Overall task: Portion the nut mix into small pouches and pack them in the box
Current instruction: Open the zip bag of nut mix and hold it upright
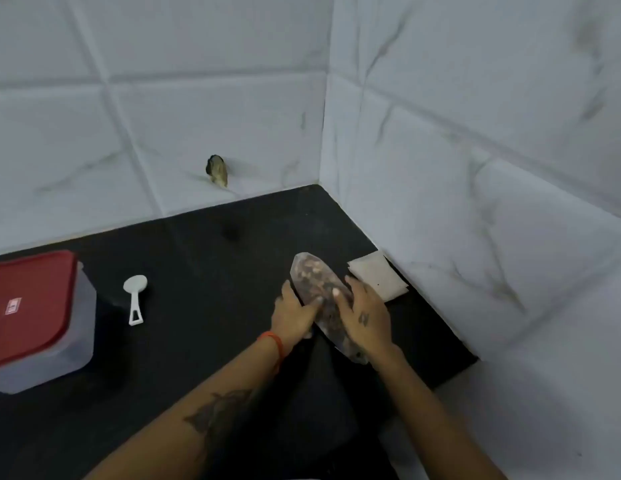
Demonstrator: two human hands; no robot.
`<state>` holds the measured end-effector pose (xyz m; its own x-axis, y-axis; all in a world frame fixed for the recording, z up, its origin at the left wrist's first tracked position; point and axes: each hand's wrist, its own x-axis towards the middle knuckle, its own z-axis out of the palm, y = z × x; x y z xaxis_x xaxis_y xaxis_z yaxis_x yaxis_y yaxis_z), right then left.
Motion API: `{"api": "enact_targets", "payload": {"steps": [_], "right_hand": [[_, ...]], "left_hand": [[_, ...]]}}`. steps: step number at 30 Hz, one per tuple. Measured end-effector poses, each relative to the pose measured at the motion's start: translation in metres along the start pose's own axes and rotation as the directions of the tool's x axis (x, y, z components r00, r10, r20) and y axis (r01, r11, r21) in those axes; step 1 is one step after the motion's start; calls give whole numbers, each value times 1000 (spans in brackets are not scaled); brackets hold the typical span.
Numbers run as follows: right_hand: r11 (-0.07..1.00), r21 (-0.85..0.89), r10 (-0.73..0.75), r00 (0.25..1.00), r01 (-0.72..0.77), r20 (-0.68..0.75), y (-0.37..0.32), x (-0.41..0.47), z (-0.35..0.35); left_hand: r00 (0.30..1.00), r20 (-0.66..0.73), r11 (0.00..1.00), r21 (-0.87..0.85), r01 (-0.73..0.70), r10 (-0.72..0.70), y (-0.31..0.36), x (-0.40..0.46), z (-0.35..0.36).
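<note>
Both hands, left hand and right hand, have fingers clamped on the clear bag of nut mix, lifted over the black worktop. Small pouches lie just beyond by the wall; red-lidded box and white scoop sit well left.

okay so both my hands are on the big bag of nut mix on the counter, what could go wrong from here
1. The bag of nut mix is held between the left hand and right hand; opened with a tug, it could scatter nuts over the dark counter.
2. The scoop lies well to the left, so reaching for it would leave the bag to one hand, and it might tip.
3. The box has its red lid on, so filled pouches may pile up loose.
</note>
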<state>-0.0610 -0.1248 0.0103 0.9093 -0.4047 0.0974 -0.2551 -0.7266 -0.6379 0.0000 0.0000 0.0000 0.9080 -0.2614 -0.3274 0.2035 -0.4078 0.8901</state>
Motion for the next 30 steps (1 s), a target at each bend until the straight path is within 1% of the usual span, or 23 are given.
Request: {"api": "enact_targets", "payload": {"steps": [1, 4, 6, 9, 12, 15, 20, 23, 25, 27, 29, 30], "right_hand": [[998, -40, 44, 999, -43, 30, 5, -2, 2], [982, -158, 117, 991, -105, 67, 8, -3, 14], [980, -137, 156, 985, -145, 78, -1, 1, 21], [983, -82, 171, 980, -163, 103, -19, 6, 35], [990, -32, 144, 978, -140, 151, -40, 11, 51], [994, 25, 94, 971, -102, 222, -64, 19, 67], [998, 32, 33, 949, -45, 313, -95, 33, 88], [998, 57, 13, 913, -40, 409, -100, 48, 89], [985, 131, 39, 883, -113, 468, -97, 60, 84], [963, 183, 99, 888, -199, 448, -93, 71, 79], [934, 200, 181, 872, -297, 454, -94, 79, 79], [902, 217, 229, 840, -373, 493, -96, 81, 80]], "left_hand": [[999, 35, 998, -53, 25, -23, -1, -1, 5], [998, 57, 999, -44, 26, -23, -4, -2, 16], [999, 33, 998, -44, 35, -34, -6, 1, 15], [998, -31, 999, -17, 51, -52, -10, 4, 1], [993, -106, 996, 62, 65, -59, -12, 6, -23], [981, -172, 988, 111, 109, -89, -11, 10, -51], [964, -232, 981, 110, 158, -129, -15, 16, -88], [961, -238, 982, 96, 165, -138, -18, 20, -99], [965, -224, 984, 85, 160, -137, -19, 21, -105], [970, -217, 985, 110, 136, -109, -20, 21, -109], [973, -228, 976, 199, 94, -47, -18, 20, -109], [974, -226, 968, 243, 66, -10, -18, 20, -109]]}}
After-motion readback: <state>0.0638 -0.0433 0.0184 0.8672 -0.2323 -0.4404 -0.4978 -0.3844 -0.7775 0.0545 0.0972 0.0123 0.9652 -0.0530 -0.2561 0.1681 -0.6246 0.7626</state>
